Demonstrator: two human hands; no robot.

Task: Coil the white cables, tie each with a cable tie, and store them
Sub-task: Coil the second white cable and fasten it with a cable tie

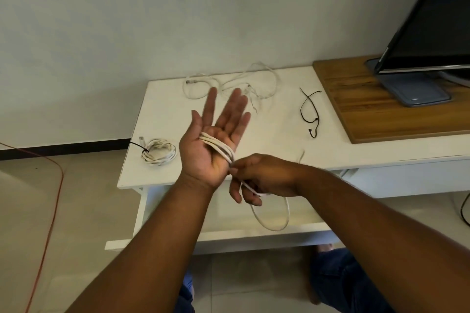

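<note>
Scene: A person coiled a white cable [216,146] around the left hand [208,145] above a white counter [267,140], with a flat-screen monitor [427,20] standing on a wooden board [356,99] to the right.
Left hand: It was held flat, palm up and fingers spread, closed on nothing; several turns of cable lay across the palm, kept there only by the wrapping.
Right hand: The right hand [256,178] was pinched on the running length of the same cable just below the left wrist, feeding it round.
Slack: A loose loop [272,213] hung below the right hand in front of the counter's lower shelf.
Already done: One coiled cable [159,152] lay at the counter's near left corner, bound by a black cable tie [142,148].
Still waiting: A tangled white cable [229,84] lay at the counter's back edge; two spare black cable ties [310,112] rested well to the right.
Risk, slipping turns: With the fingers splayed, the turns could slide off the palm if tension from the right hand eased.
Risk, snagging: The hanging loop could catch the counter edge or twist, likely kinking the coil.
Risk, the tie: Reaching for a tie meant freeing one hand, and the coil might spring open.
</note>
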